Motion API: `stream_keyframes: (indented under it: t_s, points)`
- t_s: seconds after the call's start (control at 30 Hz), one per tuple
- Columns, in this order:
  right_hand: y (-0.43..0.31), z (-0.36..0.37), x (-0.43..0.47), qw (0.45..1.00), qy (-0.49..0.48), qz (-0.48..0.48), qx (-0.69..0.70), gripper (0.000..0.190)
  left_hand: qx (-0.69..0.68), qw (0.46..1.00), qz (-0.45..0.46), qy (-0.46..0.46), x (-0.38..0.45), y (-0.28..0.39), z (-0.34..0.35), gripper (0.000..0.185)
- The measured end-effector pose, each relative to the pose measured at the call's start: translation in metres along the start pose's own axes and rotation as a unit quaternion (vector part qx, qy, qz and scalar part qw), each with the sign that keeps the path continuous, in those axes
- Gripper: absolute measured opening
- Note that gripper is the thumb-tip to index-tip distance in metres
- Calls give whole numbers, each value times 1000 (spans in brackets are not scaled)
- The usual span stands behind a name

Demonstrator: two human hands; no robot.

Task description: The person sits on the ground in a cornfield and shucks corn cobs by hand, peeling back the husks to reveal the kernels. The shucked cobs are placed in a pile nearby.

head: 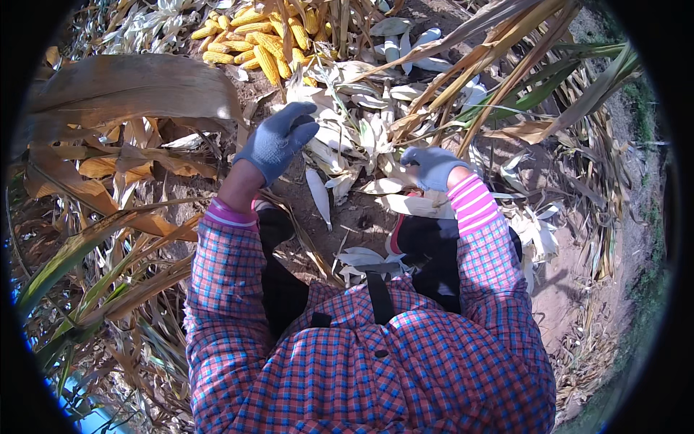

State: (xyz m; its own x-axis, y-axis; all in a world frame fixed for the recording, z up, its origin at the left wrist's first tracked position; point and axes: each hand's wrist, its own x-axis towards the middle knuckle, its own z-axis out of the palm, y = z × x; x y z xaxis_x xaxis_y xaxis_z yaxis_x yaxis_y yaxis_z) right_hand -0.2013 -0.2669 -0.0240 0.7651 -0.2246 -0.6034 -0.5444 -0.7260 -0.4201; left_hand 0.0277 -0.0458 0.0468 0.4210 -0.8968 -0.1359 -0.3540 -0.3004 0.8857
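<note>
My left hand (pixel 277 142), in a grey knitted glove, is raised over the soil with its fingers curved and apart, and nothing shows in it. My right hand (pixel 431 165), in a like glove, is over pale corn husks (pixel 409 205) near my right shoe; its fingers curl and their undersides are hidden. Husked yellow corn cobs (pixel 265 40) lie in a heap at the top, beyond my left hand. Loose dry husks (pixel 336 141) are strewn between and beyond my hands. A single pale husk (pixel 318 198) lies on the soil between my feet.
A broad dry corn leaf (pixel 135 89) arches at the left, above brown stalks and leaves. More dry stalks (pixel 509 59) slant in from the upper right. Green plants (pixel 645 304) line the far right edge. My red-trimmed right shoe (pixel 397 236) rests on the soil.
</note>
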Motion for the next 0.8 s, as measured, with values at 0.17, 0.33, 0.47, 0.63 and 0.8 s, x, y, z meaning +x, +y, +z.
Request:
stream_keyframes:
  t_s: [0.17,0.33,0.47,0.63,0.8]
  points:
    - [-13,35,49,997,-30,8,-74,27,-164,979,-20,121,-12,0,-28,35]
    - [7,98,111,988,-73,62,-122,29,-191,975,-20,113,-30,5,-34,35]
    - [45,139,143,958,-167,106,-208,30,-197,971,-49,128,-41,-4,-40,34]
    - [76,195,131,988,25,104,-107,28,-197,974,-60,97,-45,12,-38,34]
    - [68,241,140,984,59,125,-111,20,-199,976,-67,50,-51,18,-30,43]
